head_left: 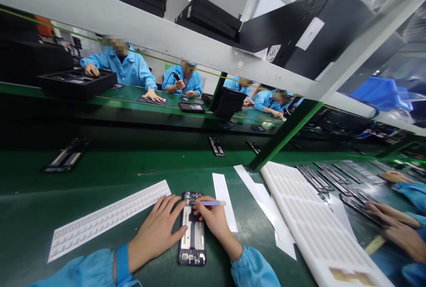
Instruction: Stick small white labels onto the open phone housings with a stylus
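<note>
An opened smartphone [193,248] lies flat on the green bench, its inner parts bare. My left hand [153,232] rests at its left edge, fingers stretched and spread, with the thumb and fingertips against the frame. A slim lilac pen-like tool [214,203] is pinched in my right hand [214,221]; its tip points at the phone's upper part, where the exact contact is hidden. Left of my left hand lies a white sheet [106,220] with rows of small grey pieces. A narrow white sheet [221,185] with small dots lies partly behind my right hand.
A white foam tray [286,202] and white paper strips [262,202] lie to the right. Beyond the tray are rows of phone frames [333,178] and a co-worker's hands [396,225]. A green post [286,134] rises ahead. Further phones [68,156] lie along the bench's far side.
</note>
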Motion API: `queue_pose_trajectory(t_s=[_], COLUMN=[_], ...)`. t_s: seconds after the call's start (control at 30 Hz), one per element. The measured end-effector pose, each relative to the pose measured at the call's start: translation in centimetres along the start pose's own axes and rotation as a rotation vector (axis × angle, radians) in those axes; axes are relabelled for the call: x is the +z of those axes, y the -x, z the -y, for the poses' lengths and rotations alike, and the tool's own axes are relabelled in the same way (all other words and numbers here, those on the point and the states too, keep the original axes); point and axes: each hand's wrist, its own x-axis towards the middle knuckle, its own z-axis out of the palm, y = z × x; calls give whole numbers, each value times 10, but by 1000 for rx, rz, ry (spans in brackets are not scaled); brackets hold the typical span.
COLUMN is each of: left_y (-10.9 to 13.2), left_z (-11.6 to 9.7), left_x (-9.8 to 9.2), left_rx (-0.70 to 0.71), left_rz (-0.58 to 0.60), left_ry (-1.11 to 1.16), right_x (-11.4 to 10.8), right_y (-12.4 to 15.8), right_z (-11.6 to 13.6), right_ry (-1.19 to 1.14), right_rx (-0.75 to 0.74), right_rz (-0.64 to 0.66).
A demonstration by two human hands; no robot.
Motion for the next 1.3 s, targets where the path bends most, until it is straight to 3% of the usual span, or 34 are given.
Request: queue_pose_trajectory(t_s=[0.13,0.3,0.37,0.57,0.7,0.83,0.97,1.13,1.3], left_y=[-2,0,6,46,66,65,41,8,2], left_z=[-5,-12,-10,17,38,39,26,10,9], left_x=[-1,-12,-18,-26,-28,-28,-21,-8,-3], left_rx=[-20,-33,-20,-127,-136,-122,-190,-202,-262], left_rz=[-15,-21,-40,-106,-96,-126,-202,-104,-44], left_ry=[-26,-8,-2,-128,-215,-223,-210,-139,-56], right_x=[-2,-9,-2,60,88,84,69,61,55], right_y=[4,5,1,-28,-62,-91,-101,-96,-99], right_z=[-3,3,11,29,29,20,11,8,8], right_ry=[51,29,9,-74,-50,6,28,21,47], right_rx=[-50,-218,-231,-111,-75,-31,-12,-10,29], right_rz=[-20,-279,-286,75,221,275,289,345,389])
